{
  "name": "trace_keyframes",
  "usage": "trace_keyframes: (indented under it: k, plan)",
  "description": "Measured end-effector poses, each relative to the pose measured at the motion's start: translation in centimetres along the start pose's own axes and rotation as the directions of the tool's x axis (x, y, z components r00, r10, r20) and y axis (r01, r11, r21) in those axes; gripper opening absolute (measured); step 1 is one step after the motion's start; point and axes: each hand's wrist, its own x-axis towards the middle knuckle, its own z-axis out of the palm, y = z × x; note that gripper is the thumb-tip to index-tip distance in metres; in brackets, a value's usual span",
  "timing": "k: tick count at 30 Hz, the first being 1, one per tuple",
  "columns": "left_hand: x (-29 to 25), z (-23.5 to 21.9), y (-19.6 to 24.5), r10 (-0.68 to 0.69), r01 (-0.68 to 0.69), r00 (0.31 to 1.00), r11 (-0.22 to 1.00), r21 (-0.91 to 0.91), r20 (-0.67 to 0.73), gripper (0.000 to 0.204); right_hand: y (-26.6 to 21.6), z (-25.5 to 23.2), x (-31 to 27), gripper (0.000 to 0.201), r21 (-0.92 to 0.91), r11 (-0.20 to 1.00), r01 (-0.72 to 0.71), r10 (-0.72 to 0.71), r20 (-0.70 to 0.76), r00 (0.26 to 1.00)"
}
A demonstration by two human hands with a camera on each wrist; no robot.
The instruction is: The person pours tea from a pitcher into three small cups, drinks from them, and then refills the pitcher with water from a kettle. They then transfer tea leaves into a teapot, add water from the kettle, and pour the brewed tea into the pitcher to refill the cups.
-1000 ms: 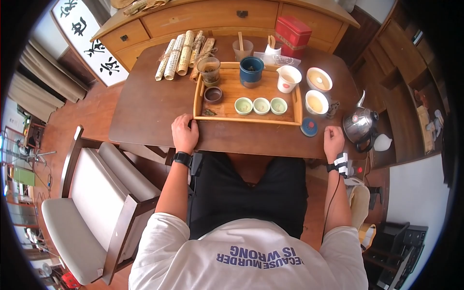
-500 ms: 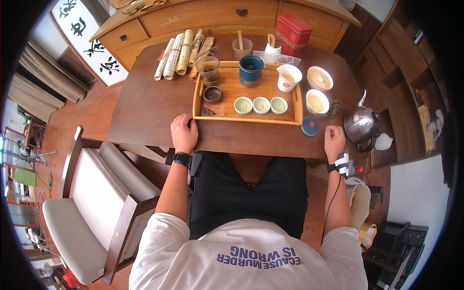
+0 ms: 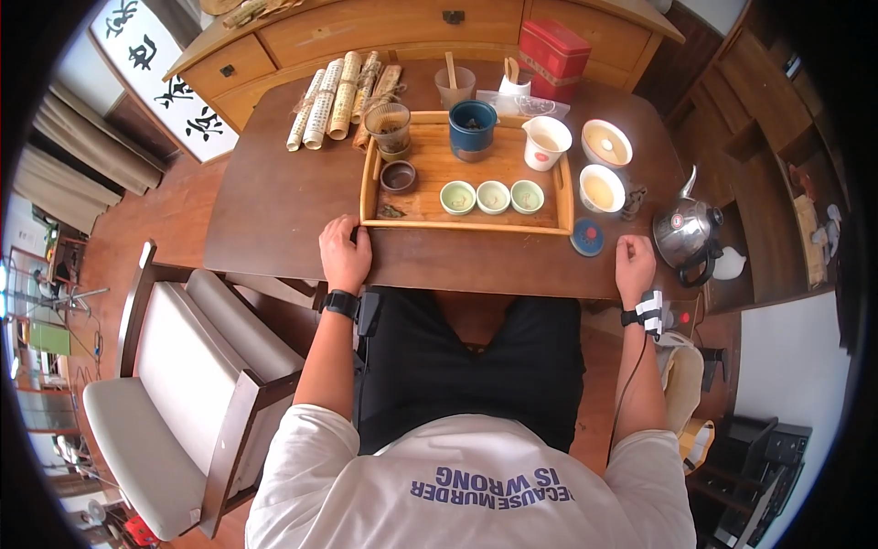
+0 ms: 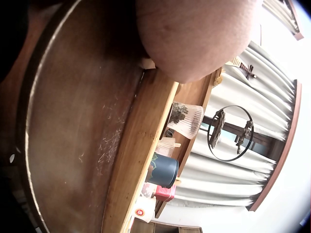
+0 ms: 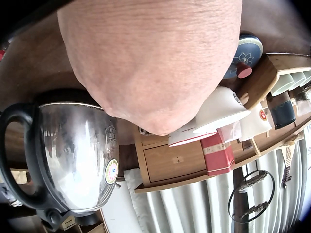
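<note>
Head view shifted slightly; both hands [image 3: 345, 256] [image 3: 634, 267] still rest, loosely curled, on the table [image 3: 265, 197].

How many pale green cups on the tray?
3, in one row near the front edge of the wooden tray: left cup, middle cup, right cup. Head view shows all three unobstructed; no others seen.

"What have you got on?"

"A white short-sleeved T-shirt [image 3: 402, 522] with blue-purple lettering [image 3: 489, 487], upside down from here, and black trousers [image 3: 471, 366]."

"And your hands?"

"Both bare. Behind my left hand [image 3: 346, 253] sit a black strap [image 3: 342, 304] and black box [image 3: 369, 314]; behind my right hand [image 3: 635, 267], a black-and-white block [image 3: 651, 314] with a thin dark cable [image 3: 631, 373]."
</note>
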Motion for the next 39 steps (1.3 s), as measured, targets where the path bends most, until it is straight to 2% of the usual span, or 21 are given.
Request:
trace_keyframes:
  k: [13,17,26,39]
  plan:
    - [0.11,-0.06,-0.08,-0.010,0.010,0.999,1.000,0.005,0.040,0.009,-0.35,-0.18,0.15,0.006,0.008,1.000,-0.014,0.014,0.024,1.000]
    - [0.13,-0.06,0.04,-0.008,0.008,0.999,1.000,0.012,0.032,0.009,0.07,-0.09,0.17,0.009,-0.035,0.999,0.034,-0.033,0.026,0.999]
    - [0.26,-0.23,0.27,0.009,-0.009,1.000,1.000,-0.010,0.017,0.010,-0.26,-0.03,0.28,0.007,0.004,1.000,-0.029,0.029,0.027,0.999]
    - [0.08,-0.12,0.22,0.010,-0.011,0.999,0.999,-0.046,-0.032,0.008,0.06,0.06,0.10,0.007,-0.005,1.000,0.005,-0.005,-0.004,1.000]
